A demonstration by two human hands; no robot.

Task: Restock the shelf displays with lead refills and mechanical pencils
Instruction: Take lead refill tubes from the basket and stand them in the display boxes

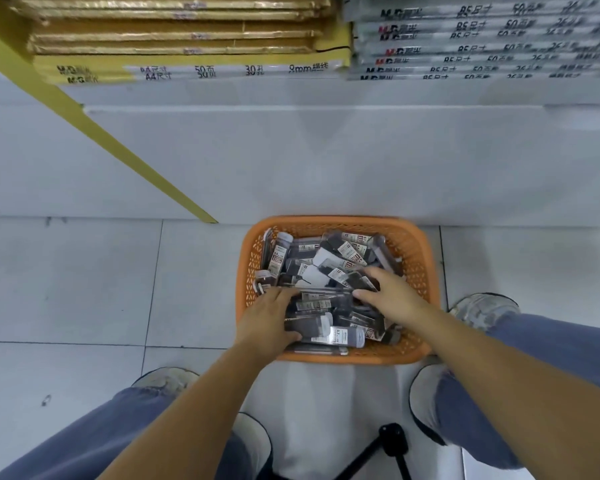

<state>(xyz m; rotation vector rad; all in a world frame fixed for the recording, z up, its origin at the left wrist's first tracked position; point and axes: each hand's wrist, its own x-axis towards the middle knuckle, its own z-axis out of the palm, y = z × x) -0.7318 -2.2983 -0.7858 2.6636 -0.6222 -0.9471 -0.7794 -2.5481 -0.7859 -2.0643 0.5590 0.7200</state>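
Dozens of packets (pixel 350 252), likely light and slippery, fill the basket (pixel 326 221); left hand (pixel 267 320) curls its fingers round a bundle's edges, right hand (pixel 387 294) lies spread on top.

Looked like a stationery shop. Retail refill packs (pixel 329 308) were heaped in a basket (pixel 423 271) under left hand (pixel 267 323) and right hand (pixel 392 296), on tiled floor (pixel 66 289). Ahead of both, a shelf (pixel 222 95) held labelled A4/B5 paper packs (pixel 187 69).

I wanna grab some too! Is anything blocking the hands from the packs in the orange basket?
Nothing visible does. The basket is open on top; the left hand grips some packs and the right hand touches others.
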